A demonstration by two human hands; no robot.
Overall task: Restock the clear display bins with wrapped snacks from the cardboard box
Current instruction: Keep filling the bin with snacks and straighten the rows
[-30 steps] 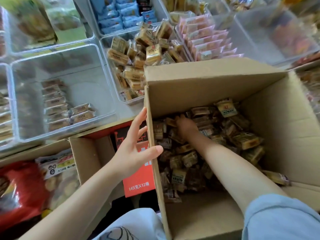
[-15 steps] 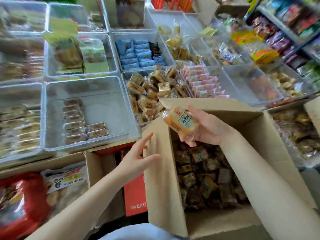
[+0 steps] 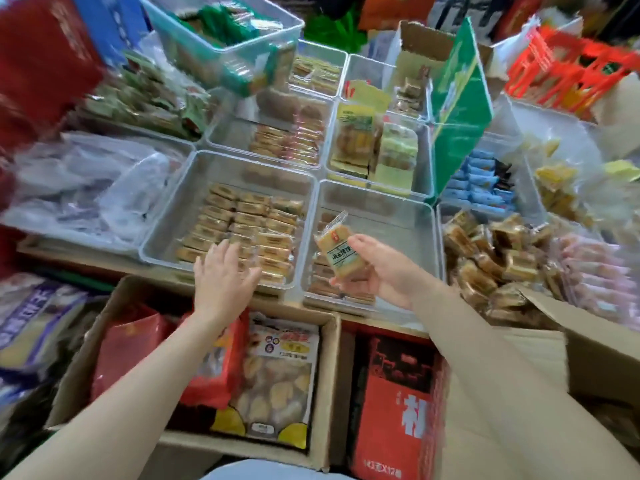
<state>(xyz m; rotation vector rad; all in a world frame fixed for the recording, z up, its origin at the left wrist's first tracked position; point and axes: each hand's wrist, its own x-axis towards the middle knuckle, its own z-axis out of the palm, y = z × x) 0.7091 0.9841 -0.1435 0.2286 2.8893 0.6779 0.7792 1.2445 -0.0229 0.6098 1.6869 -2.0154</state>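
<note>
The wrapped snack [image 3: 338,251] is a flat, golden-brown rectangular cake sealed in clear film, with a pale green-and-white label of dark print across its lower half and a crimped edge at the top. It sits just right of the frame's centre, tilted a little to the left, pinched by the right hand [image 3: 379,268]: thumb across the upper right corner, fingers curled beneath the lower edge. It is held above a clear bin [image 3: 374,206], which has only a short stack of similar packets along its left wall. The left hand [image 3: 221,275] is at centre left, fingers spread and holding nothing, over the near rim of the neighbouring bin [image 3: 166,209] of neatly rowed brown packets.

Half a second ago the right hand held this snack right over the cardboard box [image 3: 568,348]; now box and hand are apart, with only the box's flap and side showing at the lower right edge, and the snack is over the bins. The left hand, earlier resting against the box's wall, is now off it and further forward. The view has swung left, with a box of bagged goods [image 3: 277,375] below centre.
</note>
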